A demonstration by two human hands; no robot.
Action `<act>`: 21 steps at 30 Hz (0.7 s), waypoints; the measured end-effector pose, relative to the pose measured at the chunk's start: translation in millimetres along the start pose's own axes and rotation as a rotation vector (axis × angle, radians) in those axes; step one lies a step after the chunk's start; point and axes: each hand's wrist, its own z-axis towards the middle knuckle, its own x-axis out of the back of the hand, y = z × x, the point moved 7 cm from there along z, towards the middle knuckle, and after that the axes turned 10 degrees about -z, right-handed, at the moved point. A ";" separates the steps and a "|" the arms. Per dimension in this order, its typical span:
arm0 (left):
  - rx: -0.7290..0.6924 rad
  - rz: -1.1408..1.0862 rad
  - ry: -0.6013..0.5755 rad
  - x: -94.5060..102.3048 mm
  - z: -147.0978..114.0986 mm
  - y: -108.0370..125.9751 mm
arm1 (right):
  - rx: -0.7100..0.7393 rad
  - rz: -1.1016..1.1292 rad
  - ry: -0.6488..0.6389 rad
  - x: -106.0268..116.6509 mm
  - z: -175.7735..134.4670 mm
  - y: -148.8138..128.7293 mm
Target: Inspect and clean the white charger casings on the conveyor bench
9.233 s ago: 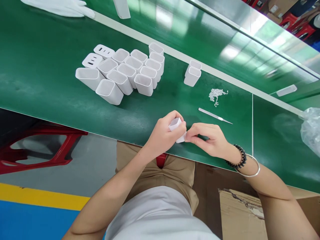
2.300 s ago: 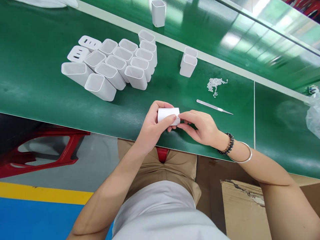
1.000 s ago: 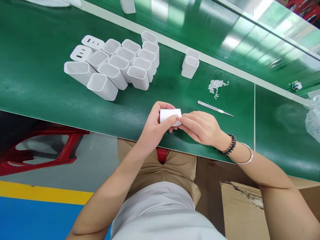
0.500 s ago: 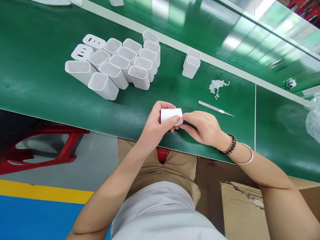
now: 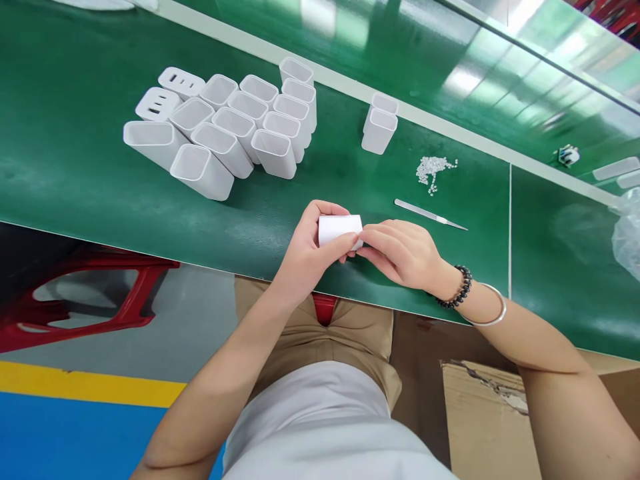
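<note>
My left hand [image 5: 313, 243] is wrapped round a white charger housing [image 5: 337, 229], which lies on its side just above the table's near edge. Its thumb presses along the front face towards the right end. At that end, the bent fingertips of my right hand [image 5: 400, 252] come close together against the rim. Whatever they may pinch is too small or too hidden to make out. Beyond the right hand lie metal tweezers [image 5: 430, 215] and a small heap of clear little pieces [image 5: 433, 171].
Several white open-topped housings [image 5: 233, 133] stand grouped at the left, two with slotted port faces [image 5: 159, 105] upward. Two more housings [image 5: 380, 130] stand near the pale rail. A plastic bag [image 5: 627, 230] sits at the far right. A red stool [image 5: 135, 293] is below the table [image 5: 75, 180].
The view has shifted slightly, so the things on the table appear a little further left. Both hands keep nearly the same pose at the housing, with the right fingertips still at its end.
</note>
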 end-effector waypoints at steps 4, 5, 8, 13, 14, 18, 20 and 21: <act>0.005 0.007 -0.008 0.4 0.2 -0.5 | 0.020 -0.026 0.005 0.7 0.1 -1.4; 0.008 0.006 -0.009 0.5 0.4 -0.7 | 0.024 -0.030 0.011 1.2 0.3 -1.8; 0.014 0.008 -0.009 0.9 0.9 -1.1 | 0.028 -0.041 0.015 1.8 0.6 -2.3; 0.022 -0.011 -0.013 0.2 1.6 -1.1 | 0.058 -0.060 0.010 0.3 -3.6 -3.1; 0.023 -0.013 -0.010 0.3 1.8 -1.0 | 0.060 -0.075 0.012 0.0 -4.6 -2.9; 0.025 -0.010 0.003 0.6 2.3 0.0 | 0.084 -0.132 0.036 0.3 -5.4 -3.9; 0.026 -0.007 0.004 0.4 2.2 0.6 | 0.106 -0.139 0.060 1.6 -3.9 -5.8; 0.025 -0.006 0.005 0.4 2.1 0.9 | 0.112 -0.139 0.070 2.4 -3.0 -6.4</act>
